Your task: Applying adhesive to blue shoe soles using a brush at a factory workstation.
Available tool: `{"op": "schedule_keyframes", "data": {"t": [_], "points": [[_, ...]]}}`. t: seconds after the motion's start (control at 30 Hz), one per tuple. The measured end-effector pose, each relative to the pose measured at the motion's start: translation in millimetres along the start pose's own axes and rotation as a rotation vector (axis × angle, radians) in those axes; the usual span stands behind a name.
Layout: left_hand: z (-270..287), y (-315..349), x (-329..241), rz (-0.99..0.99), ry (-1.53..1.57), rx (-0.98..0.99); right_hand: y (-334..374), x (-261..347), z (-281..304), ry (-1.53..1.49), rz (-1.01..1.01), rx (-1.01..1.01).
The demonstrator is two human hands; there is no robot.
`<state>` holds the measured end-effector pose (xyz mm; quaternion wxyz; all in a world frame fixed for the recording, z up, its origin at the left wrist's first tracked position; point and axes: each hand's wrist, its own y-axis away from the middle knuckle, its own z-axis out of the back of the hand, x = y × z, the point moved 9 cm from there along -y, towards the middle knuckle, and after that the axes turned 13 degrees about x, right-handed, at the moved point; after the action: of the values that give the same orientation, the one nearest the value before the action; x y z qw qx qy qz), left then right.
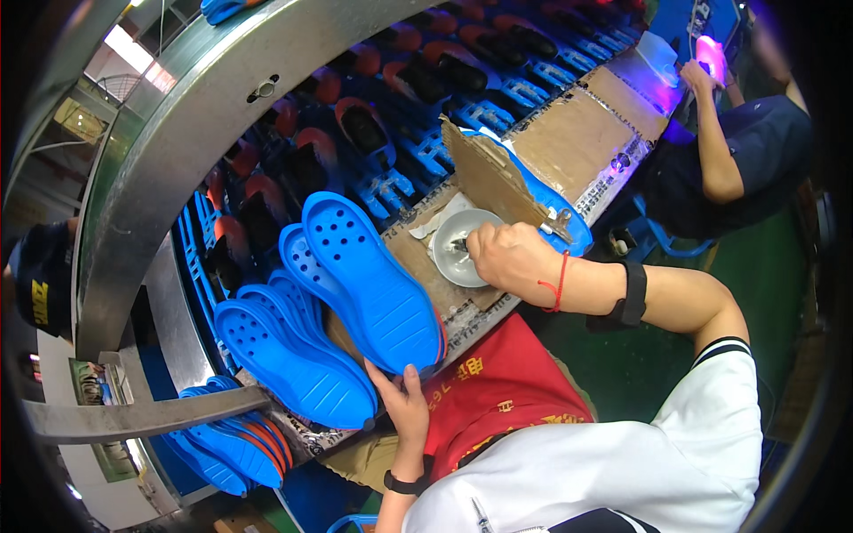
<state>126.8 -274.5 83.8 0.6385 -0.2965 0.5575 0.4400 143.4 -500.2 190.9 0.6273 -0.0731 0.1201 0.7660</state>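
My left hand (407, 406) holds the lower end of a blue shoe sole (366, 280) with round holes at one end and grooves at the other; thumb and forefinger show at its edge. Behind it stands another blue sole (300, 258), partly covered. More blue soles (289, 355) lean beside it, to the left. Over a white bowl (444, 255) on the bench my right hand (515, 259) is closed, knuckles up. Something dark pokes from its fingers into the bowl, too hidden to name. Whitish stuff lies in the bowl.
A cardboard-covered ledge (569, 133) runs along a rack of dark and red shoe parts (364, 124). An upright cardboard piece (489, 173) with a metal clip stands behind the bowl. A metal frame (169, 160) arches at left. Another person (737, 160) works at far right.
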Motion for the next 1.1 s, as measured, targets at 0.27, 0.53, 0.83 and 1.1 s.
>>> {"op": "schedule_keyframes", "data": {"t": [0.27,0.53,0.83,1.1], "points": [[1.3,-2.9,-3.5,-0.041,-0.046,0.009,13.4,1.8,-0.8,0.07,-0.017,-0.018],[1.4,-2.2,-10.6,0.002,-0.159,0.002,31.2,-19.7,64.4,0.083,-0.136,-0.223],[4.8,-0.1,-9.3,0.058,-0.186,-0.032,45.9,-126.0,118.9,-0.002,-0.373,-0.501],[8.9,1.0,-0.5,0.099,-0.336,-0.037,-3.9,-160.8,-26.9,-0.107,-0.22,-0.243]]}}
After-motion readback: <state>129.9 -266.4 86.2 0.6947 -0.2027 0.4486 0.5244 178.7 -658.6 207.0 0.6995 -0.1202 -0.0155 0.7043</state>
